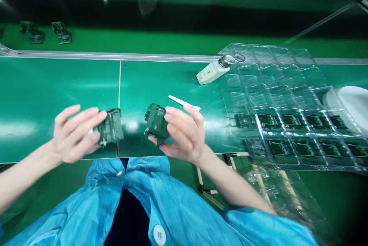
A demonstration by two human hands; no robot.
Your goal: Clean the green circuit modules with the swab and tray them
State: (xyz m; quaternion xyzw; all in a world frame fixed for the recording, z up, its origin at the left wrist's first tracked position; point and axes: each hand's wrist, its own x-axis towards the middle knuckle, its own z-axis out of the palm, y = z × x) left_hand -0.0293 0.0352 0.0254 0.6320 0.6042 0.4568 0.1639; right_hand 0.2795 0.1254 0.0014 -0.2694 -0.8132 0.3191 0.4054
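Observation:
My left hand [76,133] grips a small dark green electronic part [110,127] above the near edge of the green table [57,92]. My right hand [181,133] holds a second, similar green part [156,121], fingers wrapped round it. The two parts are a short gap apart, in front of my blue coat [149,204]. A thin white stick [184,103] lies on the table just beyond my right hand.
A clear plastic blister tray [276,85] at the right holds several dark green parts in its near rows. A small white bottle [214,70] lies at its left edge. A white object [352,104] sits far right. Two green parts [46,33] rest on the far belt.

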